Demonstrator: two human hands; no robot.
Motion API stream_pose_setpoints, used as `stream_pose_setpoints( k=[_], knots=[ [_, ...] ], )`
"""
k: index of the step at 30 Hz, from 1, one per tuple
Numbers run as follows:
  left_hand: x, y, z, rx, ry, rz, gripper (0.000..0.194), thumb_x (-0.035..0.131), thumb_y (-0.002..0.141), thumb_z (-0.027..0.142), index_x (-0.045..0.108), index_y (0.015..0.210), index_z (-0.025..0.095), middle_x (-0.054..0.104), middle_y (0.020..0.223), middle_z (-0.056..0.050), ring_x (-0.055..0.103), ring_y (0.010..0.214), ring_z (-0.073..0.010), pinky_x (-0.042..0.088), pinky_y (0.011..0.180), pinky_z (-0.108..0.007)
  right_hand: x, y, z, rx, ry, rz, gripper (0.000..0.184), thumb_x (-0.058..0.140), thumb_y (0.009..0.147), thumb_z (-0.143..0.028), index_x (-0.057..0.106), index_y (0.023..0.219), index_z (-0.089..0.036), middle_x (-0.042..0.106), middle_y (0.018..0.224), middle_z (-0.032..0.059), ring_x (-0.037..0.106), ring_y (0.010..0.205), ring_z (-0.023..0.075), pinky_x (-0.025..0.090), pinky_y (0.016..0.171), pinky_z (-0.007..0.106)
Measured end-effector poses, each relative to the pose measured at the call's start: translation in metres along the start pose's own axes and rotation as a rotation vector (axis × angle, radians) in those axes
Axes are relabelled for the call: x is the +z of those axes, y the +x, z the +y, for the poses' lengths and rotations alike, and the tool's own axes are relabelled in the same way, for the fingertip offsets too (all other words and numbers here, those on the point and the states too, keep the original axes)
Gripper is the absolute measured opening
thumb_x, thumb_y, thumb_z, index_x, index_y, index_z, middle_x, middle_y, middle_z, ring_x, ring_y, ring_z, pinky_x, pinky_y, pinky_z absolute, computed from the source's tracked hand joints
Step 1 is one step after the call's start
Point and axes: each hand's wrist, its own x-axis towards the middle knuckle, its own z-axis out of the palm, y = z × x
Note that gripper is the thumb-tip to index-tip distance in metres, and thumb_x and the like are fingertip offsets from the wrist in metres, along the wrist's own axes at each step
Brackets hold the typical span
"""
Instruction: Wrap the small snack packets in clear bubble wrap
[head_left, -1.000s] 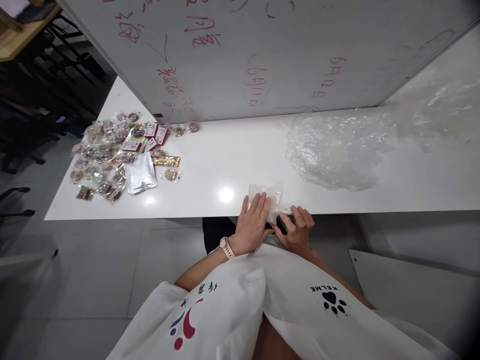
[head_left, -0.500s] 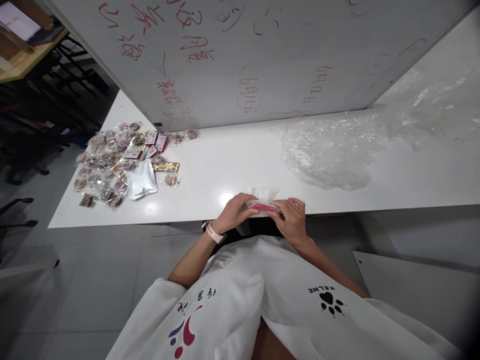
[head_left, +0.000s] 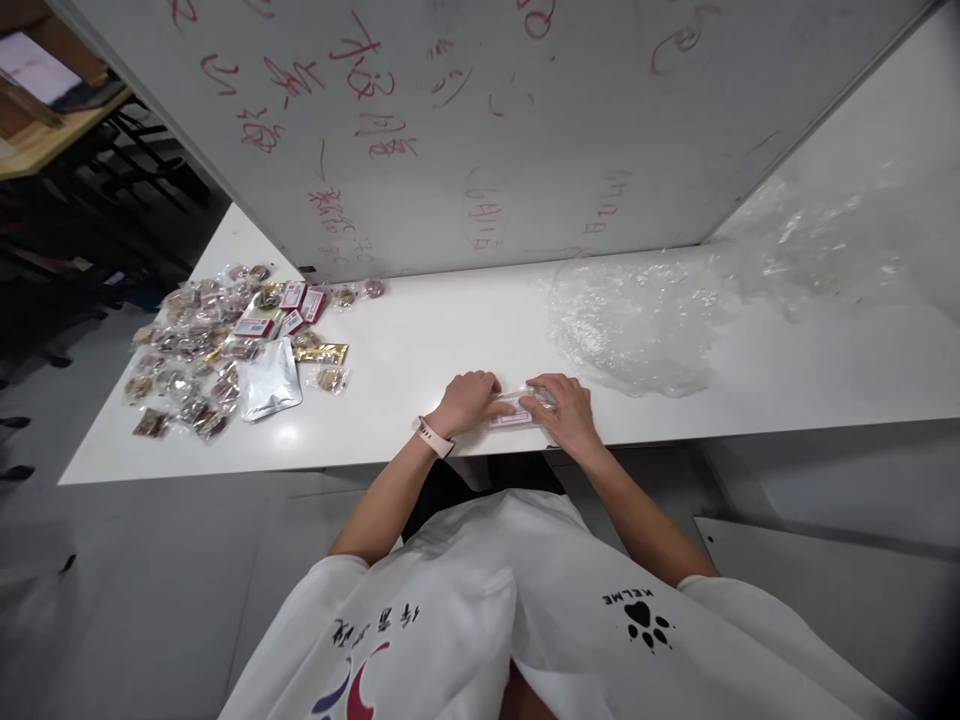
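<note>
At the front edge of the white table, a small white and red box (head_left: pixel 511 417) in a clear plastic bag lies between my hands. My left hand (head_left: pixel 471 398), with a pale pink wristband at the wrist, grips its left end, thumb on top. From the other side, my right hand (head_left: pixel 564 408) closes on the bag's right part, its thumb pressing the clear plastic (head_left: pixel 541 398) over the box. Part of the box and bag is hidden under the fingers.
Many small wrapped pieces (head_left: pixel 180 350) cover the table's left end, with several red-and-white boxes (head_left: pixel 304 300), a silver pouch (head_left: pixel 270 380) and a gold sachet (head_left: pixel 321 353). Crumpled clear plastic sheeting (head_left: pixel 637 320) lies to the right. A whiteboard (head_left: pixel 450 130) stands behind.
The bagged box has been lowered to the tabletop and turned, so a white face shows instead of the red side. Both hands have moved down with it; the view has shifted slightly.
</note>
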Motion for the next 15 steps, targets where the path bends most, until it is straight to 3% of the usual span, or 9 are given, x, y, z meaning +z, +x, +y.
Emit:
stream_pose_setpoints(
  k=[4, 7, 9, 11, 13, 15],
  knots=[
    [-0.005, 0.002, -0.002, 0.052, -0.025, -0.102, 0.040, 0.066, 0.085, 0.057, 0.060, 0.087, 0.018, 0.064, 0.085, -0.004, 0.058, 0.076, -0.0198, 0.036, 0.063, -0.028, -0.002, -0.001, -0.003, 0.025, 0.048, -0.046, 0.033, 0.061, 0.092, -0.048, 0.067, 0.114, -0.024, 0.067, 0.119, 0.0063, 0.058, 0.108, 0.0262, 0.039, 0.095, 0.044],
    [-0.001, -0.004, 0.004, 0.086, -0.037, -0.035, 0.034, 0.066, 0.086, 0.051, 0.056, 0.086, 0.019, 0.062, 0.085, -0.004, 0.057, 0.077, -0.0194, 0.038, 0.065, -0.028, -0.013, 0.003, -0.002, 0.013, 0.124, -0.124, 0.040, 0.063, 0.091, -0.047, 0.064, 0.124, -0.024, 0.065, 0.125, 0.0079, 0.056, 0.116, 0.0271, 0.040, 0.099, 0.047],
    [0.002, -0.014, 0.013, 0.109, -0.023, 0.014, 0.027, 0.062, 0.090, 0.045, 0.053, 0.092, 0.019, 0.061, 0.085, -0.003, 0.056, 0.076, -0.0191, 0.039, 0.065, -0.029, -0.028, 0.006, -0.001, -0.029, 0.226, -0.246, 0.050, 0.065, 0.088, -0.049, 0.060, 0.132, -0.025, 0.064, 0.129, 0.0081, 0.058, 0.117, 0.0259, 0.045, 0.097, 0.043],
    [0.005, -0.025, 0.023, 0.139, -0.004, 0.036, 0.020, 0.055, 0.095, 0.039, 0.050, 0.097, 0.021, 0.061, 0.084, -0.002, 0.056, 0.072, -0.0184, 0.038, 0.063, -0.029, -0.046, 0.007, -0.002, -0.088, 0.355, -0.450, 0.053, 0.066, 0.087, -0.051, 0.059, 0.134, -0.027, 0.067, 0.124, 0.0062, 0.063, 0.108, 0.0225, 0.050, 0.087, 0.034],
    [0.007, -0.035, 0.034, 0.187, 0.000, 0.047, 0.015, 0.050, 0.097, 0.036, 0.048, 0.097, 0.021, 0.061, 0.084, -0.001, 0.055, 0.069, -0.0180, 0.038, 0.061, -0.029, -0.063, 0.006, -0.007, -0.126, 0.429, -0.627, 0.044, 0.065, 0.088, -0.050, 0.065, 0.125, -0.026, 0.071, 0.109, 0.0027, 0.065, 0.089, 0.0177, 0.049, 0.072, 0.027],
    [0.007, -0.041, 0.043, 0.226, -0.042, 0.060, 0.014, 0.048, 0.099, 0.035, 0.048, 0.097, 0.022, 0.062, 0.084, -0.001, 0.056, 0.070, -0.0176, 0.040, 0.061, -0.029, -0.077, 0.002, -0.014, -0.139, 0.407, -0.666, 0.031, 0.063, 0.090, -0.046, 0.069, 0.110, -0.023, 0.070, 0.089, -0.0002, 0.060, 0.071, 0.0137, 0.044, 0.062, 0.024]
  ],
)
